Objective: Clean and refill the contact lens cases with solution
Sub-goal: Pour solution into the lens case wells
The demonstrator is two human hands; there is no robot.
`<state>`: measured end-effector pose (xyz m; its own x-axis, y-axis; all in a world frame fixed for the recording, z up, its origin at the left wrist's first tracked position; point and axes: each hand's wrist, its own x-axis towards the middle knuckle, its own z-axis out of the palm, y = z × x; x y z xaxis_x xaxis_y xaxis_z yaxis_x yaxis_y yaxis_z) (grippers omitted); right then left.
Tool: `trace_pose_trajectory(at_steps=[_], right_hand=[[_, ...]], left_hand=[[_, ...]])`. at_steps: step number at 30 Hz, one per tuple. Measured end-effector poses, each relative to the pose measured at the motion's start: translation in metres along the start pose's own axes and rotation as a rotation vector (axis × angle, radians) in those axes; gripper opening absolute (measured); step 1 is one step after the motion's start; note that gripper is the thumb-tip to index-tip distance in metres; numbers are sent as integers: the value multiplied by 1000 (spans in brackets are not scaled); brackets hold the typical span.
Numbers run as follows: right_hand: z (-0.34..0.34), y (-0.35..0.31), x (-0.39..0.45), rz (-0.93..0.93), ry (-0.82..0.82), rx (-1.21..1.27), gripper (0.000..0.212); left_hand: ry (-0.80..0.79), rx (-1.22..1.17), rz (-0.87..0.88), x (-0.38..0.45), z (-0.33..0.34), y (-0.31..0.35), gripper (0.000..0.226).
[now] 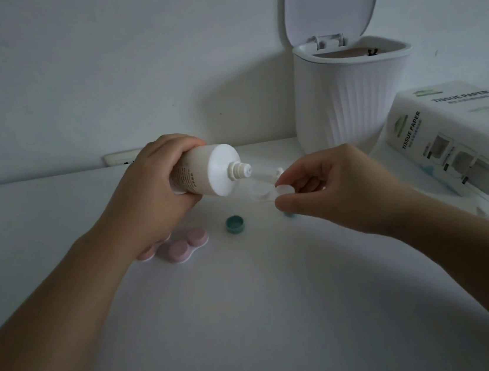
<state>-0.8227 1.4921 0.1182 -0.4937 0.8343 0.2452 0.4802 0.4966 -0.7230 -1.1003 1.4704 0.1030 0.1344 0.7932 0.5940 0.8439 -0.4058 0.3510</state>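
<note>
Your left hand (156, 177) grips bottle (204, 171), nozzle tilted right toward open case (264, 193); your right hand (329, 187) pinches case just beside nozzle.

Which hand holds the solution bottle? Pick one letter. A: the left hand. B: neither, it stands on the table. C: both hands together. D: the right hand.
A: the left hand grips the solution bottle, tipped with its nozzle toward the clear lens case that the right hand pinches above the table.
</note>
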Motion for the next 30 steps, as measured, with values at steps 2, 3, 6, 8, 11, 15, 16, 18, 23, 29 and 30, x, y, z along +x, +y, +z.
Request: trace_pose_trajectory(at_steps=[2, 3, 6, 8, 11, 15, 16, 18, 23, 29, 30], right_hand=[[5, 2, 2, 10, 15, 13, 9], [6, 3, 3, 11, 24, 22, 7], [7, 3, 6, 4, 27, 35, 6], [6, 3, 8, -4, 26, 39, 6], [4, 2, 10, -13, 23, 33, 10], [4, 2, 11, -9, 26, 25, 11], [5, 2, 11, -7, 25, 28, 11], [5, 2, 11, -7, 20, 32, 12], [5, 2, 11, -15, 29, 18, 11], [6, 4, 11, -14, 30, 25, 9], [6, 4, 11, -14, 28, 25, 10]], left_hand=[[-8, 6, -4, 0, 0, 0, 58], [-12, 9, -4, 0, 0, 0, 58], [-20, 24, 5, 0, 1, -1, 58], [-16, 38, 11, 1, 1, -2, 59], [-13, 50, 11, 2, 1, -1, 60], [-8, 65, 15, 1, 1, 1, 60], [-7, 71, 15, 1, 0, 2, 60], [-4, 74, 11, 1, 0, 4, 60], [-1, 79, 22, 1, -1, 6, 61], [1, 104, 55, 2, 0, 3, 62], [-2, 112, 59, 2, 1, 2, 61]])
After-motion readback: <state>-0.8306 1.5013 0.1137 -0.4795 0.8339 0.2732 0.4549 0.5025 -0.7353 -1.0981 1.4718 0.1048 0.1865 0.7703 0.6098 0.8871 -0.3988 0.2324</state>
